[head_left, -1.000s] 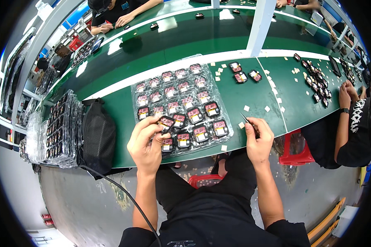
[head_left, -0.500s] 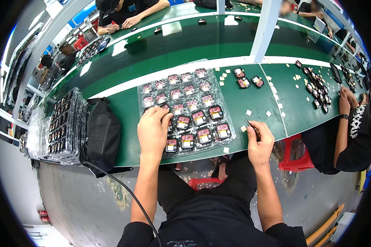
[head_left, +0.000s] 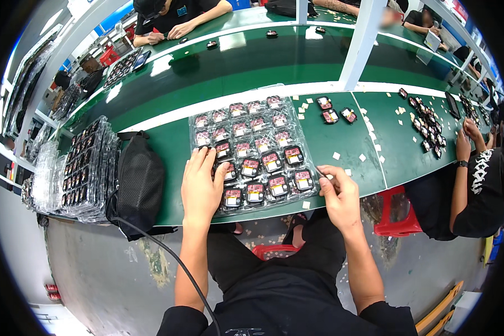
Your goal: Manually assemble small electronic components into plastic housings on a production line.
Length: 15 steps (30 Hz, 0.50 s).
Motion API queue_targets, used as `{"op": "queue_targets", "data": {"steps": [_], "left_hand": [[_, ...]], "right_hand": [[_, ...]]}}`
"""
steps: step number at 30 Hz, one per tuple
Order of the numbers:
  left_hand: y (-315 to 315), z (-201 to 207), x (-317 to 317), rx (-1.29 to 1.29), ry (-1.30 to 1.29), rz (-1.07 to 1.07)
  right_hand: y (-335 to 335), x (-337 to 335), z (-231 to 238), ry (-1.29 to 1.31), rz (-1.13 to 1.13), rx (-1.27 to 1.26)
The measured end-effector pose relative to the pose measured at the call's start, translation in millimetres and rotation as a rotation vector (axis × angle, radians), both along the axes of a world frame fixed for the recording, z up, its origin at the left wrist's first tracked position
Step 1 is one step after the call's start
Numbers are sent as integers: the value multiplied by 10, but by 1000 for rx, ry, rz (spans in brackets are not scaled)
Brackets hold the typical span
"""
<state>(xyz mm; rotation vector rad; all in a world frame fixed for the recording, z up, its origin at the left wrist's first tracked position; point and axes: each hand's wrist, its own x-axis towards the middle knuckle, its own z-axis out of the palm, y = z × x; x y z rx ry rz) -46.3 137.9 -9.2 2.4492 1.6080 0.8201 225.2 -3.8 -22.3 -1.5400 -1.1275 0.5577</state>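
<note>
A clear plastic tray lies on the green table before me, its rows filled with small black devices that have red, white and yellow faces. Those in the far rows look duller, as if seen through clear plastic. My left hand rests on the tray's left side with its fingers stretched out, the fingertips at a device and the thumb beside another. At the tray's near right corner, my right hand is closed on dark tweezers, mostly hidden by the fingers.
Stacked filled trays and a black bag with a cable stand at the left. Loose devices and pale square pieces lie right of the tray. A white post rises behind. Co-workers sit across and at the right.
My left fingers have gone from a pinch over a device to lying stretched out. My right hand has moved slightly left and down with the tweezers, to the tray's edge.
</note>
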Motion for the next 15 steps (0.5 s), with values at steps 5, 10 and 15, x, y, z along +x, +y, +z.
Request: {"op": "queue_targets", "data": {"steps": [5,10,15], "left_hand": [[42,-15,-49,3,-48,-38],[62,-14,-97,-32,-111,-67],[5,68,-154,13,-189,-29]], "right_hand": [[-78,-118,56,-101,19,12],[-90,-109,55,-154,24,59],[15,106,48,-94,-33,-61]]}}
